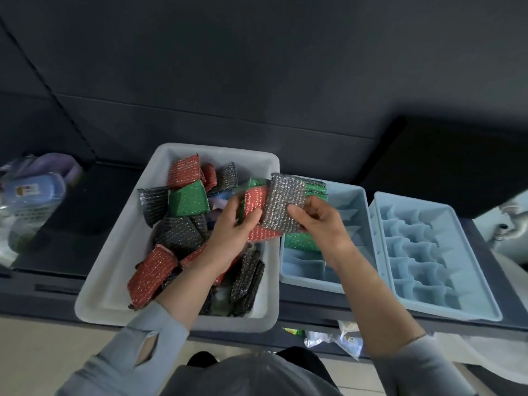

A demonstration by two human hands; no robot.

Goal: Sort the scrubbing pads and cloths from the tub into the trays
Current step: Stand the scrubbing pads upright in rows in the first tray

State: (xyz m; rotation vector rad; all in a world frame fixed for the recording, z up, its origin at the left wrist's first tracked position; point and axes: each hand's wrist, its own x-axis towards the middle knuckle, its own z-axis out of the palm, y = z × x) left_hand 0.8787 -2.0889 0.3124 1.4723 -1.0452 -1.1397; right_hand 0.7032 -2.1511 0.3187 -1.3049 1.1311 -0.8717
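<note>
A white tub [120, 252] holds several glittery scrubbing pads in red, green and black. Over its right rim my left hand [231, 232] grips a red pad [254, 200], with more red and green pads stacked under it. My right hand [317, 221] pinches a silver pad [285, 204] by its lower edge, held up against the red one. To the right stands a light blue divided tray [354, 207] with green pads [300, 241] in its near-left cells and more at its far end. A second blue divided tray [437, 252] lies further right with bare cells.
Plastic-wrapped packages [31, 201] lie on the dark counter at the far left. Crumpled wrappers [337, 338] sit below the counter's front edge. A dark wall rises behind the tub, and a white object [511, 221] is at the right edge.
</note>
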